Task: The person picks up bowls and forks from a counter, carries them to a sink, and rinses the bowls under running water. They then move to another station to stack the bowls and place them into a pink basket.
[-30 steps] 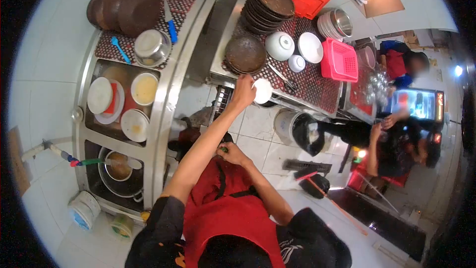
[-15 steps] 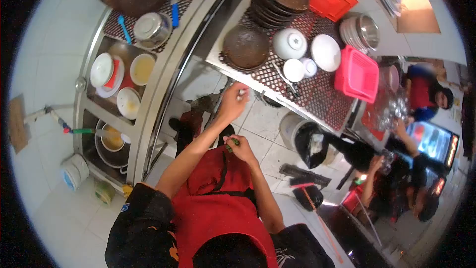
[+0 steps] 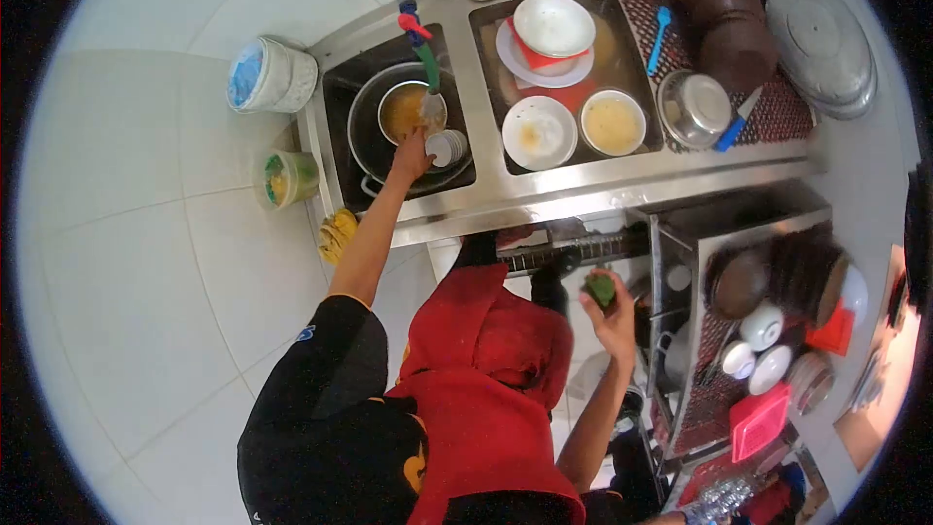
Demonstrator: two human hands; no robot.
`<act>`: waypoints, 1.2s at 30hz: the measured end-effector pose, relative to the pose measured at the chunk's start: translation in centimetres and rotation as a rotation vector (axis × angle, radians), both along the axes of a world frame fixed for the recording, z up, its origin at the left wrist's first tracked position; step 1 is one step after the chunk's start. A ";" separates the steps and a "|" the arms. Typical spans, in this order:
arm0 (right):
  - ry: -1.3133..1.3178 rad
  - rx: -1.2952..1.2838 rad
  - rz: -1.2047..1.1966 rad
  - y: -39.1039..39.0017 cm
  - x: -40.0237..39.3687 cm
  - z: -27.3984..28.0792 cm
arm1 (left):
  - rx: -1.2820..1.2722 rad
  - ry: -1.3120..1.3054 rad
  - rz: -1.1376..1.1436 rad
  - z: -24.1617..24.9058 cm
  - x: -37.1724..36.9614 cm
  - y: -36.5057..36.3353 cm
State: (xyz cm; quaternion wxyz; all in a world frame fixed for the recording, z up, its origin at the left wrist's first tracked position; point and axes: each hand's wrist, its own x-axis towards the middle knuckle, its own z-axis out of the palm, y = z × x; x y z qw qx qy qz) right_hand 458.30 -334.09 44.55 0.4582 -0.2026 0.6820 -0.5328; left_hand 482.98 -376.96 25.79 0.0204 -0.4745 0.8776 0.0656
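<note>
Left hand [image 3: 412,157] was at the small white dishes [image 3: 446,149], couldn't tell if clamped; right hand [image 3: 614,323] was closed on a green scouring pad [image 3: 600,290], short of the sink's front edge [image 3: 544,192]. Loosely pinched, the likely slick dishes could slip and knock the liquid-filled bowl [image 3: 397,113] just ahead; the pot [image 3: 365,139] hemmed in the left hand, with more room around the right.

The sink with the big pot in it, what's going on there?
The left hand reaches into the sink, next to small white dishes at the big pot. The right hand holds a green pad away from the sink. Stained dishes sit in the other basin.
</note>
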 end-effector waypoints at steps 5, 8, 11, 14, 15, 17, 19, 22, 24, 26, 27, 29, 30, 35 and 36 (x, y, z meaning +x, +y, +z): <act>-0.082 0.088 0.117 -7.5 2.8 -0.2 | 0.332 -0.144 0.062 -4.4 -2.4 -1.3; -0.108 0.100 0.135 -13.1 5.1 1.1 | 0.209 -0.080 0.078 -8.7 -1.4 -0.9; -0.032 0.136 0.178 -17.0 7.2 0.6 | 0.329 0.164 0.233 -8.5 -0.3 -1.7; -0.112 0.176 0.216 -20.7 8.6 0.2 | 0.596 0.308 0.425 -7.9 0.2 -3.2; -0.184 0.154 0.202 -22.0 9.1 0.0 | 0.722 0.339 0.498 -8.8 0.5 -4.0; -0.185 0.136 0.236 -25.1 10.1 -0.7 | 1.039 0.634 0.731 -8.5 1.6 -4.0; -0.149 0.110 0.293 -27.7 10.4 -3.4 | 1.342 0.942 0.941 -5.2 1.8 -4.5; 0.330 -0.023 0.426 -33.5 12.0 -5.5 | 1.748 1.308 1.055 -0.2 1.5 -3.9; 0.507 -0.083 0.438 -36.8 13.3 -6.9 | 1.955 1.425 0.749 -0.1 1.8 -3.3; 0.681 -0.144 0.437 -38.8 14.7 -8.2 | 1.934 1.470 0.839 0.8 1.3 -2.4; 0.912 -0.146 0.450 -39.2 15.2 -9.3 | 1.847 1.469 0.899 2.2 0.9 -2.2; 1.111 -0.135 0.404 -39.6 16.1 -10.7 | 1.701 1.472 0.962 4.1 0.5 -2.6; 1.111 -0.141 0.407 -39.7 16.8 -11.2 | 1.696 1.478 0.962 3.7 0.8 -3.0; 0.586 0.176 0.399 -41.3 17.3 -12.8 | 1.606 1.377 0.954 1.7 2.3 -3.7; 0.566 0.037 0.421 -41.8 17.0 -13.4 | 1.642 1.396 1.033 1.7 2.4 -3.8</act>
